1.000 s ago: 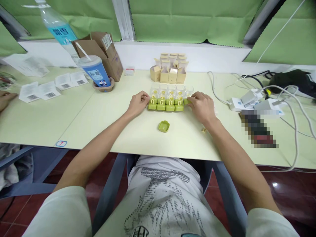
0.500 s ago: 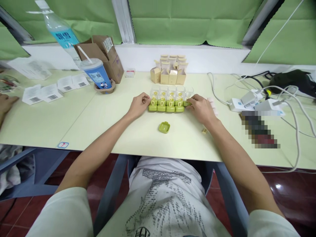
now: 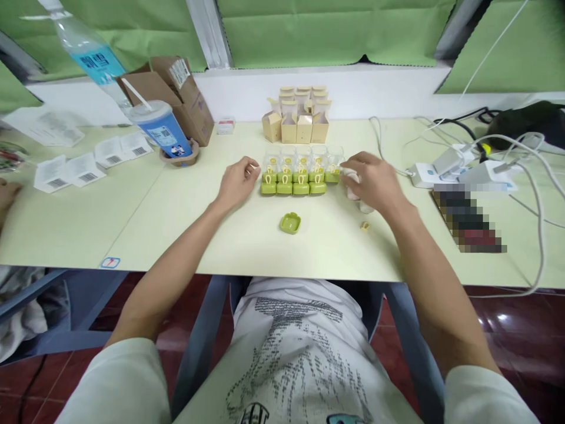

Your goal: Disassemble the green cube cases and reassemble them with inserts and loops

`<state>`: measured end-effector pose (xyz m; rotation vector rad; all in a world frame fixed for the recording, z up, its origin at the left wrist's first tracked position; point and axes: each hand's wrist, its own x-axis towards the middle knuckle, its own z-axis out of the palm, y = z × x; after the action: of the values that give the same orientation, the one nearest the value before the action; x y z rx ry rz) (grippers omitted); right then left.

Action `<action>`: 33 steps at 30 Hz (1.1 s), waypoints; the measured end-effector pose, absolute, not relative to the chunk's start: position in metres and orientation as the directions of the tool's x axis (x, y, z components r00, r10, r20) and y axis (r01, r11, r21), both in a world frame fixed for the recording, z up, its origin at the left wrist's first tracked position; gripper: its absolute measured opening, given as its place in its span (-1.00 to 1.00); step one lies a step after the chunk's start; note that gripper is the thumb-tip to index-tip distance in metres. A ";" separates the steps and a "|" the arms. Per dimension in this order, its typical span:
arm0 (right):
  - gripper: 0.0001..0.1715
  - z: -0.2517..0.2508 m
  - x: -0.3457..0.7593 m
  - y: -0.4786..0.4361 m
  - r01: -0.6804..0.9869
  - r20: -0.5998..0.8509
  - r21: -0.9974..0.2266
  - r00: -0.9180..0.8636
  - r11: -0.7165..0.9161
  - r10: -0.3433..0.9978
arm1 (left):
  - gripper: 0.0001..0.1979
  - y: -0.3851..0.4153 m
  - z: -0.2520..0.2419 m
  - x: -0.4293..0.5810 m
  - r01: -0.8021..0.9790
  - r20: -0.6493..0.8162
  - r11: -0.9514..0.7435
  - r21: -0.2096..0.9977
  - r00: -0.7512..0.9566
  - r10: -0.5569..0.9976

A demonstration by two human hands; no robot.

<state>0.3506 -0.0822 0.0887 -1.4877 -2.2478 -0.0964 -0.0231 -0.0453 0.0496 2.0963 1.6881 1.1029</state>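
Note:
Small green cases with clear tops [image 3: 301, 176] stand in close rows on the table, several with yellow loop-shaped pieces on them. At the left end of the rows is my left hand [image 3: 238, 181], fingers curled and thumb against them, with nothing visible in the grip. My right hand [image 3: 377, 179] curls over a group of pale pinkish-white pieces [image 3: 353, 187] beside the right end; its palm hides part of them. In front of the rows lies an open green square part [image 3: 290, 223]. A tiny yellow piece [image 3: 365, 226] rests below my right hand.
Open cream boxes [image 3: 304, 128] stand behind the rows. A blue cup [image 3: 165, 134], a brown carton [image 3: 194, 106] and a large bottle [image 3: 90, 56] are back left, near white boxes [image 3: 83, 171]. A power strip with cables [image 3: 424, 175] lies right. Another person's hand [image 3: 7, 194] shows far left.
My right hand has left the rightmost green case and closed over the pale pieces, which now sit farther left. My left hand has drawn slightly away from the rows. The view has shifted a little.

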 end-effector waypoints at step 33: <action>-0.76 0.097 0.304 -0.176 0.397 0.705 -0.399 -0.443 0.826 0.554 | -0.60 -0.141 0.084 0.045 0.413 0.450 -0.684 0.601 0.533 0.717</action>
<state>0.3037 -0.1763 0.0974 -0.6965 -2.0920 0.2172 0.0454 -0.1414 0.0845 2.3504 0.9226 0.9703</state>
